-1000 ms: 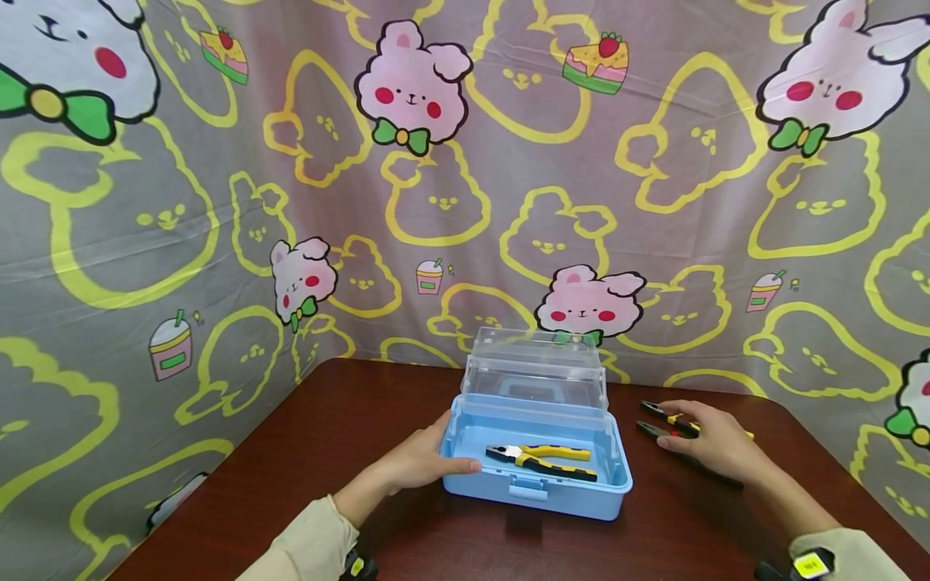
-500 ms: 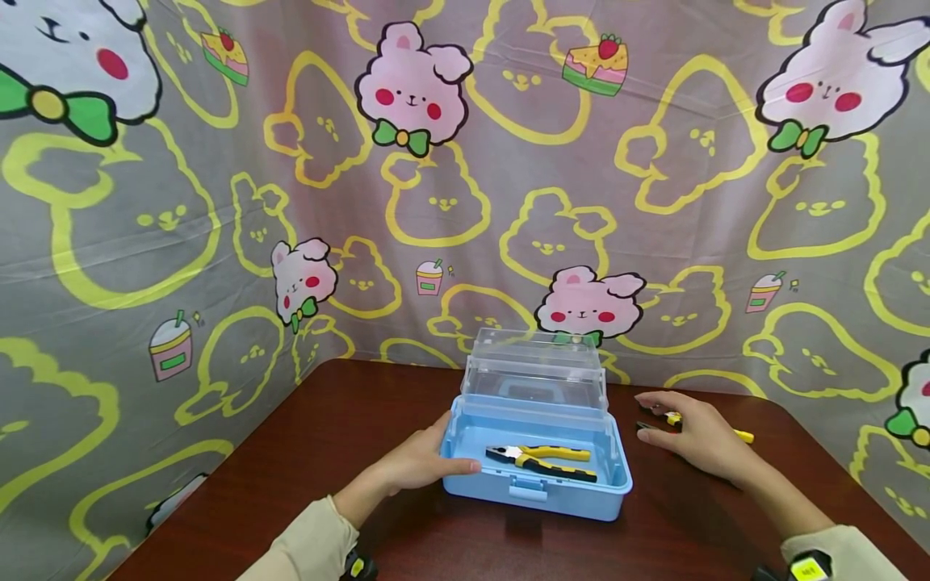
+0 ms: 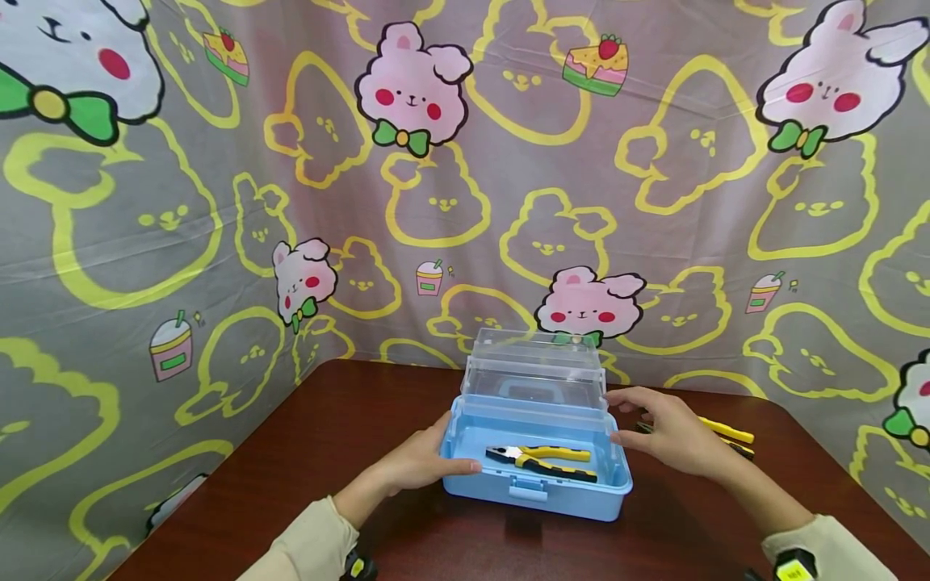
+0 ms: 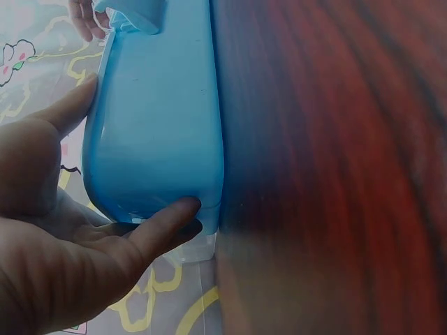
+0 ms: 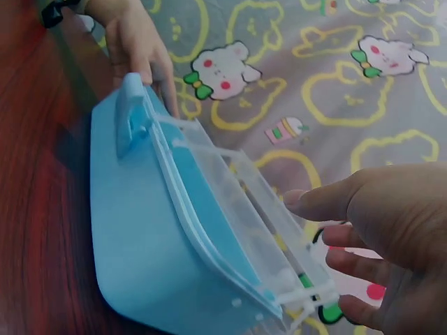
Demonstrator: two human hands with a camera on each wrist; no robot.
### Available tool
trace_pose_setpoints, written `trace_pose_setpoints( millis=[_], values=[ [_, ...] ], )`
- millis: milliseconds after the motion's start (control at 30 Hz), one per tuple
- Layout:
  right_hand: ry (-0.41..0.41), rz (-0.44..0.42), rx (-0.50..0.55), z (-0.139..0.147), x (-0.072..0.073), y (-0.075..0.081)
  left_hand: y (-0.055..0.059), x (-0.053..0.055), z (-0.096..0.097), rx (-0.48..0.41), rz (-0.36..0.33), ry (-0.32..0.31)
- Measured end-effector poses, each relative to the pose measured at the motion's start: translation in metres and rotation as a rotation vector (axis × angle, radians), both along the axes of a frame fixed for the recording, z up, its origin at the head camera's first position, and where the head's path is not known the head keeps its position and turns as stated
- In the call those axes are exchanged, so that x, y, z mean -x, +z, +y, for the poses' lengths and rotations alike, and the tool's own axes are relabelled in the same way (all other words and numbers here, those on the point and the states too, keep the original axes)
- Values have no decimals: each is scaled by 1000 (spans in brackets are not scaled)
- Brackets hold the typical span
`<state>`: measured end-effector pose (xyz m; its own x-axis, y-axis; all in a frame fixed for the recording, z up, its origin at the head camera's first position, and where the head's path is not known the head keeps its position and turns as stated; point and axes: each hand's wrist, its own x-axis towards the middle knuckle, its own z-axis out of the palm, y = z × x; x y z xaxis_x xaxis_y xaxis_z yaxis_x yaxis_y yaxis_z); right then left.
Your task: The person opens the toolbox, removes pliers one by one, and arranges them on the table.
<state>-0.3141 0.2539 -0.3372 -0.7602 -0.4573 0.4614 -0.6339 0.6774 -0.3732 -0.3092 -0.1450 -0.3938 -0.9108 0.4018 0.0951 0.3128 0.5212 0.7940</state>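
Note:
A light blue toolbox (image 3: pixel 494 488) stands on the table with its clear lid (image 3: pixel 534 367) raised at the back. Combination pliers (image 3: pixel 517 454) with yellow and black handles lie inside it. My left hand (image 3: pixel 417 460) grips the toolbox's left end, thumb over the front rim; in the left wrist view its fingers press the blue side wall (image 4: pixel 160 105). Beside the right end hovers my right hand (image 3: pixel 676 436), fingers loosely bent and holding nothing. The right wrist view shows this hand (image 5: pixel 398 237) apart from the clear plastic trays (image 5: pixel 241 216).
Behind my right hand, pliers with yellow handles (image 3: pixel 726 428) and a black-and-yellow handle (image 3: pixel 739 448) lie on the table, their heads mostly hidden. The dark red wooden table (image 3: pixel 349 428) meets a patterned curtain (image 3: pixel 436 323) at the back and left.
My right hand has moved left, from over the pliers on the table to the toolbox's right end. The left hand and toolbox have stayed put.

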Motion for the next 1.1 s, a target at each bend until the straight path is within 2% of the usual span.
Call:
trace_pose_setpoints(
  millis=[300,467,700,1100],
  values=[
    [153,-66,-8,-23,1,-3,0,0,-1,-15,5,-10],
    [216,-139,7,-35,5,-6,0,1,-1,-19,2,-7],
    [261,-204,6,-49,12,-13,1,0,-1,-16,-2,-5],
    [322,-248,-21,-72,22,-28,1,-1,0,1,-9,3]
  ],
)
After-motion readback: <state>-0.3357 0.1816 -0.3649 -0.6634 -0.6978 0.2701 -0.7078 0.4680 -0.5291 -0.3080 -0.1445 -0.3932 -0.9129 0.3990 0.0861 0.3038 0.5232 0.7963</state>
